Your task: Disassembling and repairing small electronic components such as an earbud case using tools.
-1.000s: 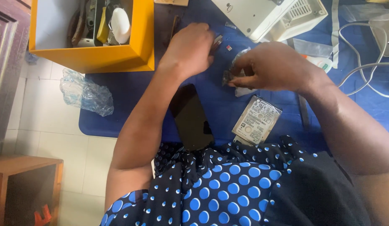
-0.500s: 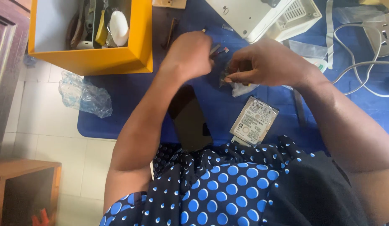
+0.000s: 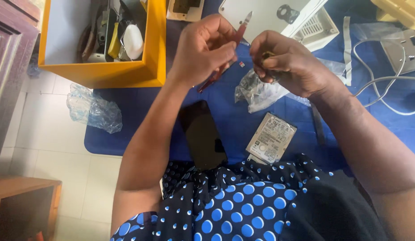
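Blue mat (image 3: 243,125), phone (image 3: 202,134), drive (image 3: 271,138) below; left hand (image 3: 206,47) pinching red tool (image 3: 225,52), tip up-right; right hand (image 3: 285,62) closed on small part.

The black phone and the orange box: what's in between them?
In the head view, the person's left forearm crosses between the black phone and the orange box, above bare blue mat.

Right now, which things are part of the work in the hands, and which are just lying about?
In hand:
left hand grips red tweezers
right hand pinches a small dark part, too small to identify
clear plastic bag just under the right hand

Lying about:
hard drive
black phone
yellow box
white casing
white cable
crumpled plastic
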